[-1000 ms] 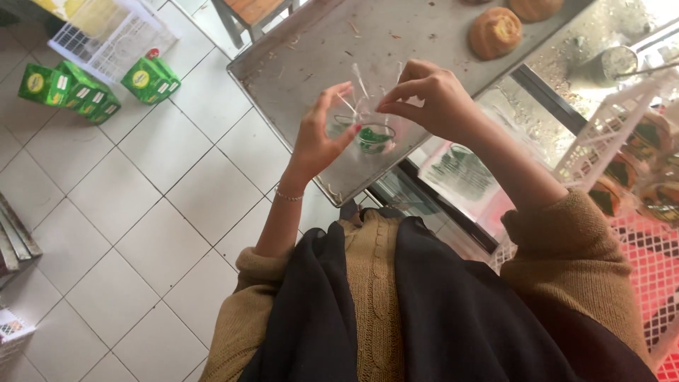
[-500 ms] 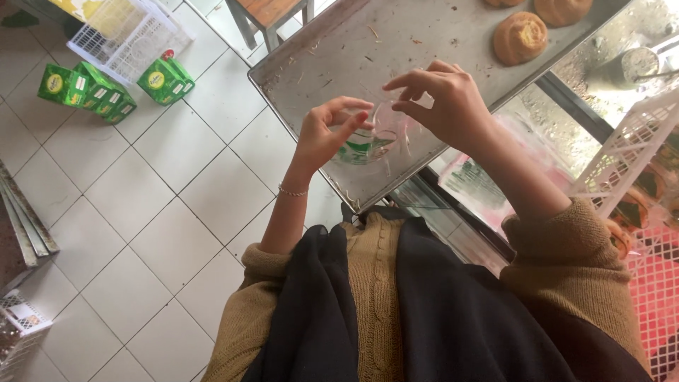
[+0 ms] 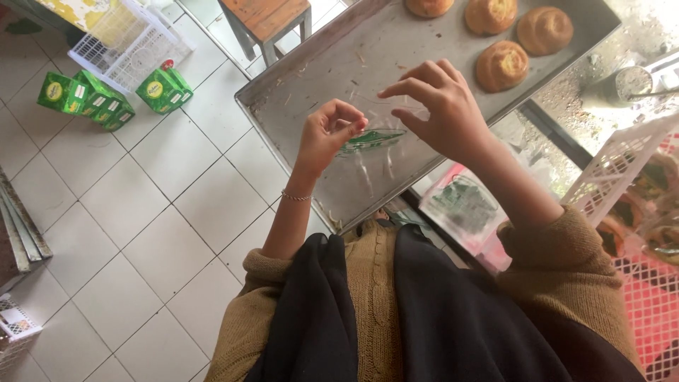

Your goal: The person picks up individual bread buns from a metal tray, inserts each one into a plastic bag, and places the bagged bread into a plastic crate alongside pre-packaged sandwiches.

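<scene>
Four buns [image 3: 501,65] sit on the metal tray [image 3: 311,85]; both hands' fingers [image 3: 346,126] pinch a clear bag [image 3: 375,141].

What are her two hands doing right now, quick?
Left hand: fingers pinched shut on one edge of the clear plastic bag.
Right hand: fingers pinching the bag's other edge, above the metal baking tray.

Metal baking tray [image 3: 318,78], round golden buns [image 3: 501,65] at its far end
</scene>
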